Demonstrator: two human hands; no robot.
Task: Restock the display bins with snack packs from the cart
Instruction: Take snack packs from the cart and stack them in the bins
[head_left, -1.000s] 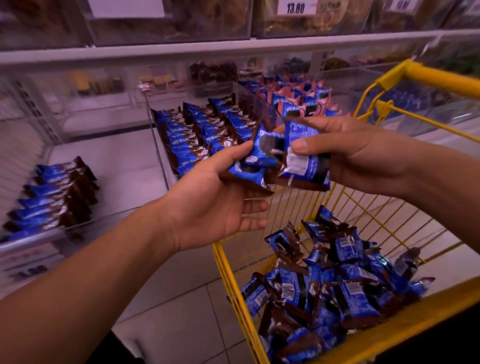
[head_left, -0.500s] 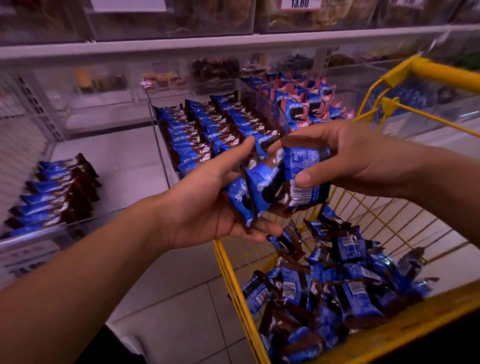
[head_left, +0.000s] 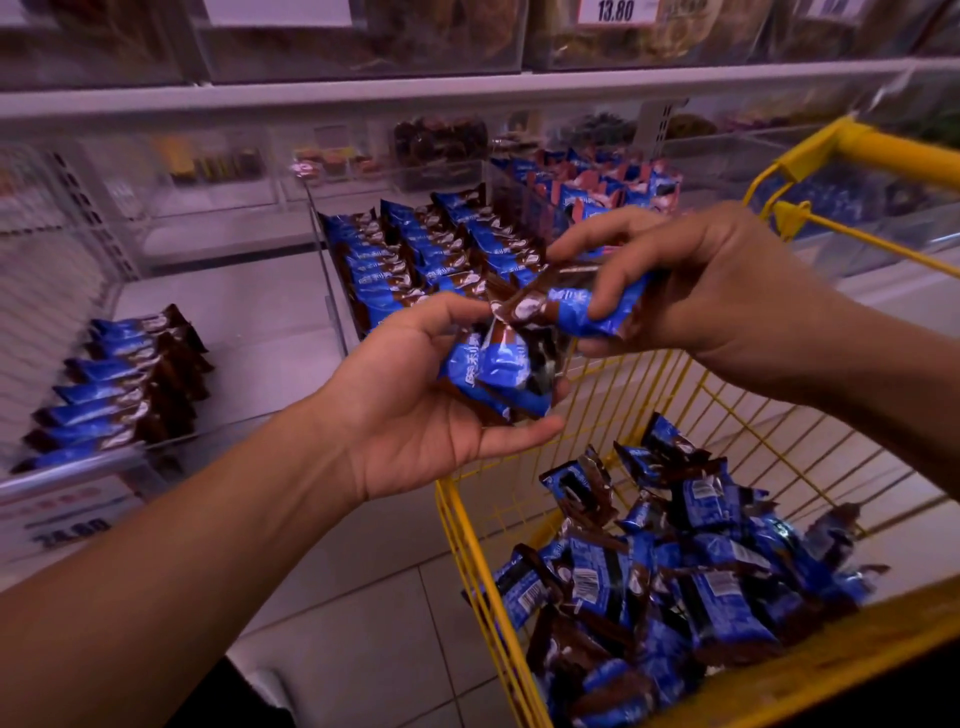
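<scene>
Left hand (head_left: 415, 410) cups several snack packs (head_left: 498, 369); right hand (head_left: 691, 291) pinches one pack (head_left: 597, 312) above yellow cart (head_left: 467, 519).

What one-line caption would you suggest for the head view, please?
Left hand holds a stack of packs while right hand adds another pack, above the cart.

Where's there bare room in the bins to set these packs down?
The left bin's floor is bare between its single row of packs and the clear divider. The middle bin is packed in tight rows, and the pink-pack bin behind looks crowded too.
</scene>
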